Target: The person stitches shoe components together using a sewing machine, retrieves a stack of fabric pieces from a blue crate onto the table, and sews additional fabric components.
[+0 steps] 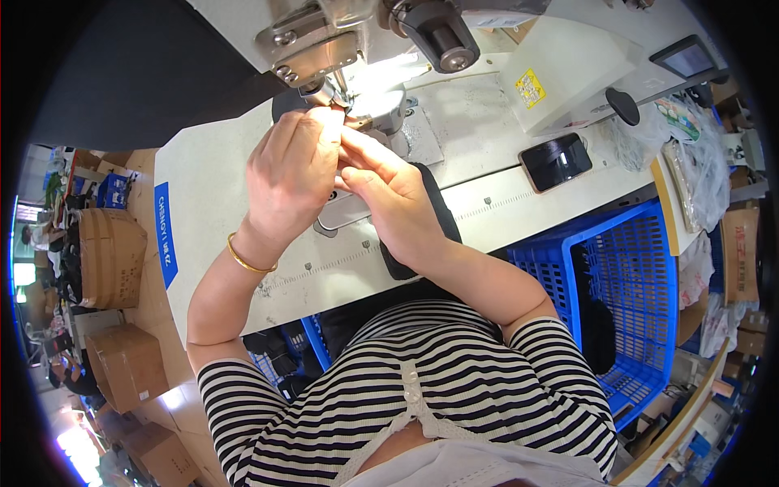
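My left hand (292, 166), with a gold bangle (250, 256) on its wrist, is raised close under the needle area of a white sewing machine (312, 57). Its fingers are curled together in a pinch. Against it, from the right, comes my right hand (398, 199), thumb and forefinger drawn together. Whatever lies between the fingertips is hidden or too small to name. A black fabric piece (441, 207) lies on the white machine table (219, 162), partly beneath my right hand. The lit presser foot area (345, 101) is just beyond my fingertips.
A dark phone (556, 161) lies on the table at the right. Below the table edge stands a blue plastic basket (625, 276) with black cloth in it. Plastic bags (690, 154) are heaped at the far right. Cardboard boxes (126, 365) stand on the floor at the left.
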The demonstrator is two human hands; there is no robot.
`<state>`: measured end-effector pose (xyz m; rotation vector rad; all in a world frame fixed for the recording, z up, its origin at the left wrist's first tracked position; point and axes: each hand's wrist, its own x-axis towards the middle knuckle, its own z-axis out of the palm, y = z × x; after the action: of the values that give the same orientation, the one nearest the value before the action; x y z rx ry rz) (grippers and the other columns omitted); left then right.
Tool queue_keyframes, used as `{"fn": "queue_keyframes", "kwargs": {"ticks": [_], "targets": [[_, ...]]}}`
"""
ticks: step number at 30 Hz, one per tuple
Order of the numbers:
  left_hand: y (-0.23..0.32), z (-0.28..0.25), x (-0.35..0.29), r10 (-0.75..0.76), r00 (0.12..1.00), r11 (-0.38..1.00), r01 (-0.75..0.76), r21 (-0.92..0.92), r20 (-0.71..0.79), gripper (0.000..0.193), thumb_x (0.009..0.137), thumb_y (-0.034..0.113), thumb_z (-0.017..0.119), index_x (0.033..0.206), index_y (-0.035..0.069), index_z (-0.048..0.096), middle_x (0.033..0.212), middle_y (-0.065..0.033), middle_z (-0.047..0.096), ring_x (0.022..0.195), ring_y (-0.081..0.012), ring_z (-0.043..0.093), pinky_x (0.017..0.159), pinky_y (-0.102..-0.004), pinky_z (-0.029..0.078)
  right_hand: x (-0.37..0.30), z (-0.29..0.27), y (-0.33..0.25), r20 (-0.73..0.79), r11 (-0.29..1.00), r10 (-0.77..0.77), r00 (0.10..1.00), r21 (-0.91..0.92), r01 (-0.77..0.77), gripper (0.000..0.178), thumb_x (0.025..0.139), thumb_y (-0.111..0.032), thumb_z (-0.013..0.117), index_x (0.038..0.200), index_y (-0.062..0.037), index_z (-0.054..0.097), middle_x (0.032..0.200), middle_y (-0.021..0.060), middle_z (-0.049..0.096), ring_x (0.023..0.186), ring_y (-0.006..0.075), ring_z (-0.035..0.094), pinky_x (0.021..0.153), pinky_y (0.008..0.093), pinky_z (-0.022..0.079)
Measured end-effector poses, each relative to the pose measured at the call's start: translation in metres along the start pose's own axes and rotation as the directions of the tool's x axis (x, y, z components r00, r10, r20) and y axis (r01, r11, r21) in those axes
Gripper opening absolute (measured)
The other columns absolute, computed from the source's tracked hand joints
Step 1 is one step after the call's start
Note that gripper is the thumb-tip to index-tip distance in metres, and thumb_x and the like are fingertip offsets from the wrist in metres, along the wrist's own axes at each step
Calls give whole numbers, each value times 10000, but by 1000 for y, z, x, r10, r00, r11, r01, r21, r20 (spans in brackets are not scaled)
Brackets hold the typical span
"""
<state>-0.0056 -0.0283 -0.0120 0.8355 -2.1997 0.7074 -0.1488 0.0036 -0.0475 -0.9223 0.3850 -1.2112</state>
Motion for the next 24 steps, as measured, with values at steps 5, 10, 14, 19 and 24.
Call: {"fn": "queue_keyframes", "kwargs": {"ticks": [5, 10, 14, 19, 24], "targets": [[-9, -4, 2, -98, 995, 995, 98, 31, -28, 314, 666, -12, 658, 979, -33, 661, 926, -107, 646, 848, -262, 649, 699, -340, 551, -1, -1, -2, -22, 1000, -1, 1000, 6, 1, 483, 964, -10, 430, 1441, 48, 378, 1423, 146, 482, 1268, 190, 512, 1063, 347, 430], [-5, -28, -1, -104, 994, 952, 108, -286, 30, 389, 626, -82, 686, 1011, -32, 683, 947, -108, 647, 818, -278, 630, 701, -352, 536, -6, -4, -9, -26, 998, 54, 998, -11, -54, 453, 950, -33, 506, 1384, 76, 440, 1300, 100, 569, 1175, 114, 521, 1006, 260, 419], [11, -27, -7, -158, 981, 951, 182, -251, 113, 360, 642, -105, 683, 998, -52, 690, 973, -132, 664, 843, -288, 632, 738, -353, 527, -9, -7, -7, -8, 990, -9, 1000, -139, 8, 415, 953, -66, 518, 1355, 36, 498, 1180, 34, 620, 948, 48, 553, 825, 214, 465], [16, -14, -6, -55, 998, 984, 49, -174, -32, 440, 547, -66, 673, 987, -57, 680, 948, -127, 646, 806, -278, 618, 673, -351, 539, -11, -11, -2, -62, 935, -45, 997, -354, 21, 323, 954, -118, 508, 1246, -26, 608, 822, -27, 628, 610, 8, 415, 532, 201, 368], [27, -25, -17, -184, 983, 954, 179, -240, 2, 397, 615, -102, 679, 1010, -61, 681, 958, -125, 648, 831, -283, 626, 707, -359, 547, -18, -12, -7, -64, 909, 22, 998, -414, -47, 237, 957, -116, 519, 1093, 11, 665, 721, 6, 650, 593, 29, 533, 549, 212, 439]]}}
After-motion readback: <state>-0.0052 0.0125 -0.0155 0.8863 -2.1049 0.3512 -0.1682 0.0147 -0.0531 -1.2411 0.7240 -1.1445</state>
